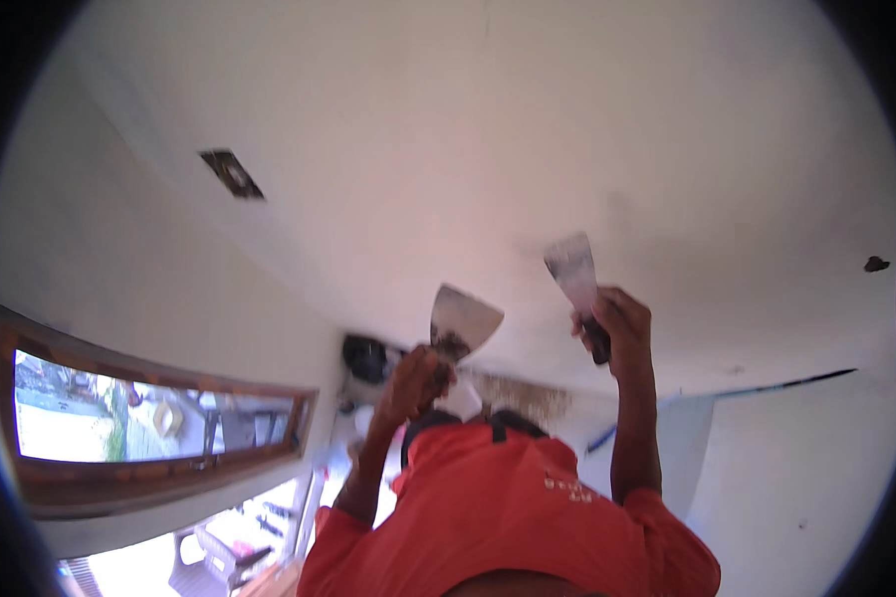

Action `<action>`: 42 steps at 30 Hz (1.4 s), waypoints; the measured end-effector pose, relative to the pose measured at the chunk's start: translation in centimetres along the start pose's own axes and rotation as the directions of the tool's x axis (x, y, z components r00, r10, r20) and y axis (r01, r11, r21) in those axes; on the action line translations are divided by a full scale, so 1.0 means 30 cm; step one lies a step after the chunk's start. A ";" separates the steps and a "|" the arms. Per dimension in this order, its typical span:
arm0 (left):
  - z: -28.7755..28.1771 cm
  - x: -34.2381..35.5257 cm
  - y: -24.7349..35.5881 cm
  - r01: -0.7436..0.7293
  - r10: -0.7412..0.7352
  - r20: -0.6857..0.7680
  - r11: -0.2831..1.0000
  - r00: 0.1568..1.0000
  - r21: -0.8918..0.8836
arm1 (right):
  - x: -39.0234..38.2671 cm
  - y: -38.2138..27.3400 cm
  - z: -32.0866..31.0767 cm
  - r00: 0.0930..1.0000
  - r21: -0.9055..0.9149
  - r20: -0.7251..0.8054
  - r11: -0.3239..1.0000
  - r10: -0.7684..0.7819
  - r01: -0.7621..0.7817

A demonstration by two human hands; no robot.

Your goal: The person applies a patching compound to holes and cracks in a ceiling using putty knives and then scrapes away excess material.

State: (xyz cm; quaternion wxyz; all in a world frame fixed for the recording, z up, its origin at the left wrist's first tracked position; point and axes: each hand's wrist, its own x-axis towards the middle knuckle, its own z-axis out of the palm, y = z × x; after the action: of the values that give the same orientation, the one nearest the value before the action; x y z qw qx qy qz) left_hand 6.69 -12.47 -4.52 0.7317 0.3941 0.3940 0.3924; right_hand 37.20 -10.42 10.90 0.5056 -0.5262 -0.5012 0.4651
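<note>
My left hand [415,383] is closed round the grip of a wide putty knife [468,316]. Its flared blade points up and carries dark residue near the handle. Higher and to the right, my right hand [622,323] grips a narrower putty knife [571,261] by its dark handle. That blade is smeared with pale filler and tilts up to the left. Behind both blades spreads a pale plastered wall [398,179], with faint grey smudges near the right blade. From this angle I cannot tell whether either blade touches it.
A dark recessed electrical box [232,174] sits in the wall at upper left. At left is a wood-framed window [149,478], with a plastic chair [209,557] below it. A small dark hole [876,264] marks the wall at far right. A black object [365,358] stands beyond my left hand.
</note>
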 end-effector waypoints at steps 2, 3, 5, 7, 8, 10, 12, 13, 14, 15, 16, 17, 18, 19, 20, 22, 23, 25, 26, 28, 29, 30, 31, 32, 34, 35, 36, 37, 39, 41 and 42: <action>0.026 -0.036 0.035 0.006 -0.004 -0.031 0.999 1.000 0.054 | 0.010 0.060 0.002 0.996 0.032 0.063 0.997 0.064 -0.067; 0.017 -0.043 0.012 0.044 -0.042 -0.045 0.998 0.998 0.044 | 0.013 0.092 0.005 0.990 0.065 0.121 0.995 0.067 -0.076; 0.004 -0.065 -0.048 0.044 -0.042 -0.111 0.999 0.993 0.018 | 0.020 0.152 0.006 0.975 0.050 0.157 0.985 0.157 -0.167; -0.101 -0.064 -0.234 -0.078 0.156 -0.215 0.940 0.964 0.333 | 0.019 0.241 0.023 0.947 0.034 0.194 0.963 0.254 -0.266; -0.089 -0.043 -0.276 -0.021 0.136 -0.289 0.929 0.948 0.369 | 0.020 0.309 0.030 0.930 0.035 0.207 0.948 0.302 -0.316; -0.033 -0.004 -0.250 0.198 -0.156 -0.455 0.979 0.877 0.046 | 0.040 0.429 -0.043 0.896 -0.024 0.191 0.914 0.402 -0.405; -0.047 0.044 -0.336 0.242 -0.044 -0.519 0.916 0.854 0.320 | 0.038 0.610 -0.095 0.838 -0.094 0.227 0.868 0.496 -0.488; -0.068 0.069 -0.418 0.261 -0.043 -0.550 0.909 0.834 0.324 | 0.027 0.716 -0.121 0.754 -0.219 0.228 0.787 0.616 -0.577; -0.088 0.090 -0.506 0.276 -0.039 -0.574 0.902 0.818 0.333 | 0.002 0.827 -0.146 0.662 -0.338 0.208 0.688 0.720 -0.643; -0.095 0.114 -0.571 0.313 -0.066 -0.594 0.893 0.802 0.324 | -0.024 0.938 -0.172 0.597 -0.390 0.231 0.636 0.768 -0.666; -0.168 0.108 -0.599 0.334 -0.085 -0.594 0.886 0.800 0.323 | -0.076 1.035 -0.124 0.582 -0.383 0.230 0.622 0.780 -0.683; -0.207 0.124 -0.682 0.376 -0.125 -0.616 0.878 0.778 0.296 | -0.119 1.151 -0.126 0.549 -0.393 0.272 0.612 0.791 -0.687; -0.240 0.131 -0.769 0.416 -0.164 -0.637 0.869 0.753 0.268 | -0.158 1.248 -0.127 0.513 -0.404 0.313 0.601 0.799 -0.690; -0.291 0.144 -0.849 0.440 -0.159 -0.644 0.845 0.748 0.303 | -0.175 1.325 -0.108 0.464 -0.417 0.318 0.562 0.827 -0.715; -0.336 0.159 -0.948 0.445 -0.166 -0.651 0.847 0.741 0.290 | -0.171 1.386 -0.094 0.455 -0.427 0.321 0.555 0.831 -0.714; -0.424 0.181 -1.129 0.350 -0.125 -0.661 0.910 0.740 0.220 | -0.171 1.495 -0.058 0.413 -0.581 0.267 0.487 0.871 -0.652; -0.464 0.208 -1.206 0.360 -0.127 -0.651 0.902 0.748 0.239 | -0.186 1.596 -0.066 0.408 -0.584 0.260 0.479 0.875 -0.656; -0.539 0.256 -1.348 0.379 -0.144 -0.641 0.892 0.754 0.245 | -0.214 1.848 -0.084 0.641 -0.864 0.288 0.482 0.711 -0.147; -0.574 0.268 -1.422 0.399 -0.159 -0.642 0.883 0.750 0.247 | -0.198 1.922 -0.070 0.633 -0.864 0.292 0.482 0.716 -0.146; -0.629 0.312 -1.542 0.375 -0.126 -0.617 0.879 0.777 0.293 | -0.162 2.059 -0.048 0.688 -0.889 0.302 0.455 0.660 -0.045; -0.657 0.338 -1.605 0.342 -0.085 -0.587 0.876 0.805 0.341 | -0.139 2.145 -0.064 0.668 -0.879 0.384 0.474 0.637 0.053; -0.693 0.356 -1.673 0.348 -0.091 -0.589 0.874 0.803 0.339 | -0.110 2.219 -0.066 0.663 -0.878 0.386 0.476 0.641 0.050; -0.730 0.376 -1.741 0.381 -0.159 -0.543 0.865 0.824 0.326 | -0.078 2.293 -0.071 0.588 -0.857 0.425 0.515 0.688 0.017; -0.760 0.402 -1.821 0.413 -0.225 -0.494 0.855 0.840 0.313 | -0.050 2.368 -0.080 0.509 -0.836 0.465 0.549 0.725 -0.018; -0.830 0.419 -2.005 0.432 -0.206 -0.506 0.816 0.838 0.384 | -0.014 2.470 -0.051 0.457 -0.824 0.507 0.567 0.730 0.008; -0.845 0.453 -2.065 0.431 -0.185 -0.486 0.775 0.854 0.462 | 0.020 2.484 -0.039 0.389 -0.872 0.442 0.488 0.808 -0.022; -0.856 0.478 -2.124 0.432 -0.187 -0.484 0.773 0.855 0.464 | 0.039 2.513 -0.028 0.316 -0.914 0.370 0.403 0.873 -0.044; -0.861 0.505 -2.184 0.386 -0.158 -0.440 0.776 0.884 0.499 | 0.013 2.652 -0.068 0.367 -0.888 0.457 0.439 0.810 0.136; -0.876 0.523 -2.309 0.318 -0.095 -0.396 0.775 0.913 0.546 | 0.035 2.714 -0.015 0.285 -0.896 0.441 0.401 0.851 0.190; -0.890 0.561 -2.391 0.354 -0.163 -0.371 0.769 0.914 0.532 | 0.040 2.777 -0.018 0.213 -0.904 0.404 0.352 0.890 0.244; -0.898 0.594 -2.418 0.381 -0.225 -0.337 0.761 0.914 0.525 | 0.042 2.825 -0.037 0.209 -0.845 0.501 0.423 0.840 0.327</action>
State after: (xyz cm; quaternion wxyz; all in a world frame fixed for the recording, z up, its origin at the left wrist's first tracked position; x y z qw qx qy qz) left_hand 8.74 -17.14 -83.76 0.5735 0.4750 0.6439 0.1756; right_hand 43.24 -8.10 -73.63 -0.3511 -0.3973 -0.7174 0.4519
